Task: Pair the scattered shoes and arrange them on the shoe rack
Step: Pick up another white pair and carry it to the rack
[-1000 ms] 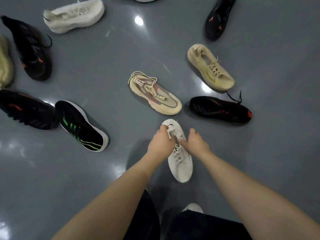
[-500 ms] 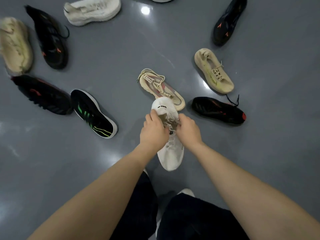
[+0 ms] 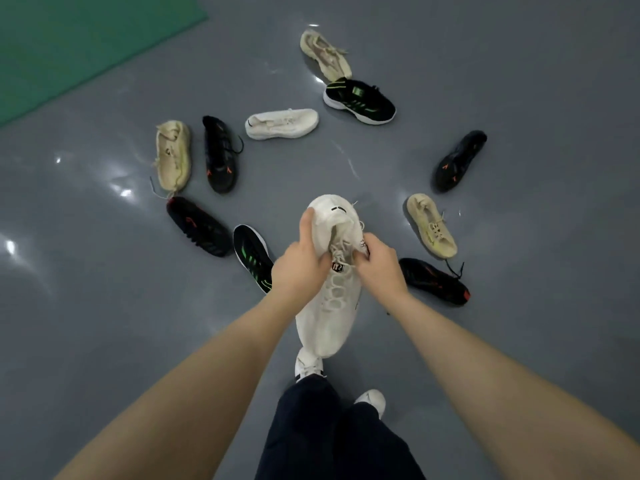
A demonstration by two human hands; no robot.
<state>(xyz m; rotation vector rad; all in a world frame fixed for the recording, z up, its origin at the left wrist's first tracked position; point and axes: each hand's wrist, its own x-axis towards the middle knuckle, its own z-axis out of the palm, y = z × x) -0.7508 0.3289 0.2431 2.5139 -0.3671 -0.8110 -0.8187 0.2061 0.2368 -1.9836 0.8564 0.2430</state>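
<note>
hidden: the white sneaker (image 3: 332,289) covers part of the floor (image 3: 104,306) and the person's own foot (image 3: 308,365); its tongue logo is too small to read
grip: left hand (image 3: 299,268) curls round the collar, right hand (image 3: 381,268) pinches the laces, so the sneaker is held up off the floor, toe toward the person
floor: glossy grey with light glare, green mat (image 3: 69,39) cut off top left
around: second white shoe (image 3: 282,123) further out, black-green shoe (image 3: 251,256) partly behind the left wrist, black-red shoe (image 3: 433,280) just right of the right hand, beige shoe (image 3: 431,225) above it
</note>
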